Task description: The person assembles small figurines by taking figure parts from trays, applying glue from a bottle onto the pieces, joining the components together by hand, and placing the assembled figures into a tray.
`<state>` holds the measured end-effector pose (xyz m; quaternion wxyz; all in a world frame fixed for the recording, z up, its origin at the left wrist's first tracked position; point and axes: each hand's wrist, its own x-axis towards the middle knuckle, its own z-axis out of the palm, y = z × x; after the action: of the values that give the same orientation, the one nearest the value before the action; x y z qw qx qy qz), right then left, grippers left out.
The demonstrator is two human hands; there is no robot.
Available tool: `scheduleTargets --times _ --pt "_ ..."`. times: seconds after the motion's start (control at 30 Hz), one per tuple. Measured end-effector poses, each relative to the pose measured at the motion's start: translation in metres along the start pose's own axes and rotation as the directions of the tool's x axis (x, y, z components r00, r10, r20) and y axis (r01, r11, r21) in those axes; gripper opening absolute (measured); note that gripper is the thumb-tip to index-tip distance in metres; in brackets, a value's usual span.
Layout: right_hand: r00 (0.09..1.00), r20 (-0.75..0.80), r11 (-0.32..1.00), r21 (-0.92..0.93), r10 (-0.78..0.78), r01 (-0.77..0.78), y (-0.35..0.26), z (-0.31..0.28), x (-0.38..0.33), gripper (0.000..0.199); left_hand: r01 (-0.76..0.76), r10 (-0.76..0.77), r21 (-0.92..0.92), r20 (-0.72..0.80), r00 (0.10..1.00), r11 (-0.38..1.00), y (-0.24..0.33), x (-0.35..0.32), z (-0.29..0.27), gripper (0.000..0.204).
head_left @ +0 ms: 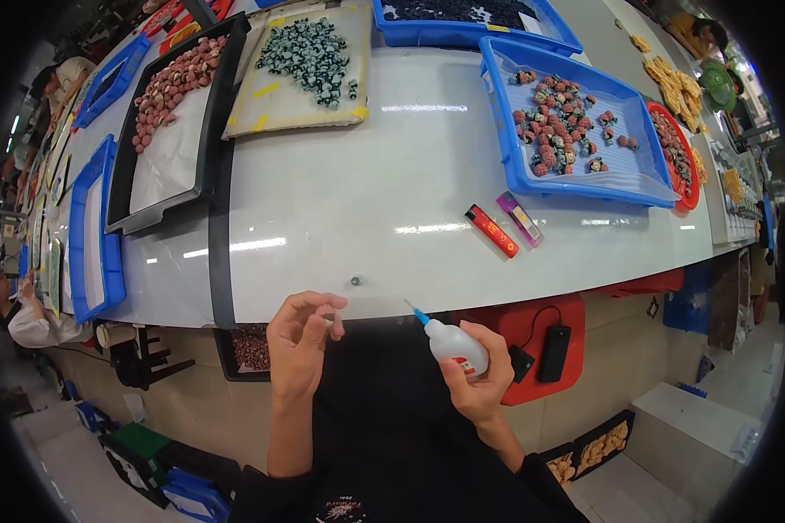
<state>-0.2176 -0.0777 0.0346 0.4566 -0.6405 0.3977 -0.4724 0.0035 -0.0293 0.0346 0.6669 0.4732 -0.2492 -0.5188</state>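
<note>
My right hand (480, 379) grips a small white glue bottle (456, 343) with a blue needle tip that points up and left toward the table edge. My left hand (298, 340) is raised beside it, fingers curled, pinching a tiny pale piece (336, 324) between thumb and fingertips. A single small dark bead (355, 281) lies on the white table (340, 200) just beyond my left hand. Both hands hover over my dark lap, in front of the table's near edge.
A red lighter (492, 231) and a purple one (520, 218) lie on the table. A blue tray (576, 122) holds red and green beads. A cream tray (301, 65) carries green beads, a black tray (179, 105) pink ones. Red stool (541, 344) at right. Other people sit far left.
</note>
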Motion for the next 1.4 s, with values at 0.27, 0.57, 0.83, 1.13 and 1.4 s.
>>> scheduleTargets --times 0.27,0.57,0.83,1.13,1.4 --pt "0.991 0.117 0.997 0.060 -0.064 0.057 -0.008 0.001 0.001 0.044 -0.006 0.004 -0.046 -0.048 0.999 0.999 0.004 -0.002 0.018 0.015" --pt "0.981 0.196 1.000 0.012 -0.003 0.000 -0.012 0.002 -0.005 0.043 -0.034 0.034 0.165 0.008 0.999 0.986 0.009 -0.016 0.022 0.018" --pt "0.967 0.252 0.999 0.008 0.030 -0.033 -0.013 -0.001 -0.011 0.041 -0.005 -0.008 0.159 0.081 0.997 0.987 0.010 -0.022 0.019 0.026" --pt "0.960 0.275 0.997 0.044 0.045 -0.060 -0.018 -0.008 -0.007 0.043 -0.005 -0.011 0.178 0.094 0.996 0.984 0.011 -0.028 0.009 0.027" --pt "0.952 0.299 0.992 0.083 0.069 -0.098 -0.018 -0.005 -0.009 0.045 -0.034 0.013 0.183 0.116 0.993 0.982 0.016 -0.031 0.009 0.027"
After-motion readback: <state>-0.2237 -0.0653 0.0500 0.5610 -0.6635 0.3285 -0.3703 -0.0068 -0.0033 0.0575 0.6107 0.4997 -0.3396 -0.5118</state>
